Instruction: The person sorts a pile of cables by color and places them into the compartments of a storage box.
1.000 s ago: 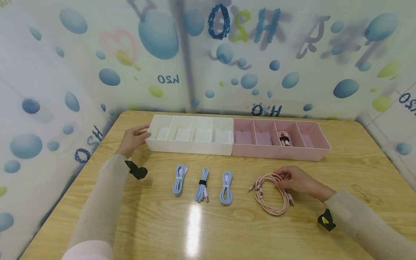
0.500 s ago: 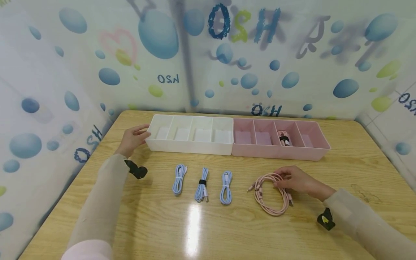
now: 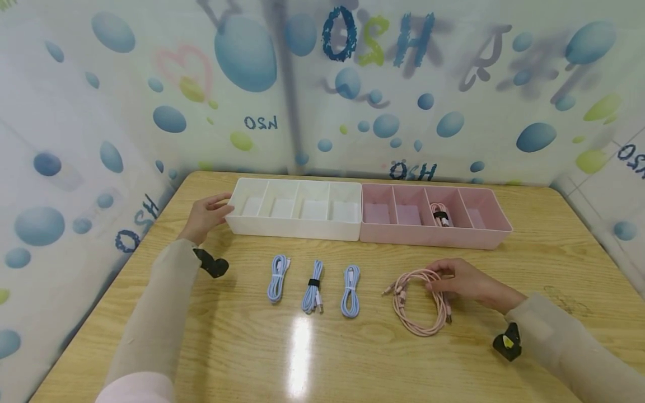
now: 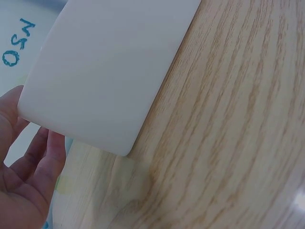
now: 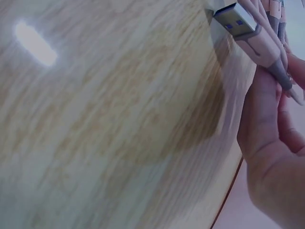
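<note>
My right hand pinches a loosely coiled pink charging cable at its upper right side, low over the table. The cable's USB plug shows close up in the right wrist view, beside my fingers. At the far left, my left hand rests against the end of the white divided box, its fingers loosely bent at the end wall. In the left wrist view the fingertips are right at the edge of the white box.
A pink divided box adjoins the white one; a bundled pink cable with a black strap lies in its third compartment. Three bundled blue cables, the left, middle and right, lie in front on the wooden table.
The pink cable coil has shifted very slightly in my right hand, and its plug end has turned a little. My left hand stays at the white box.
</note>
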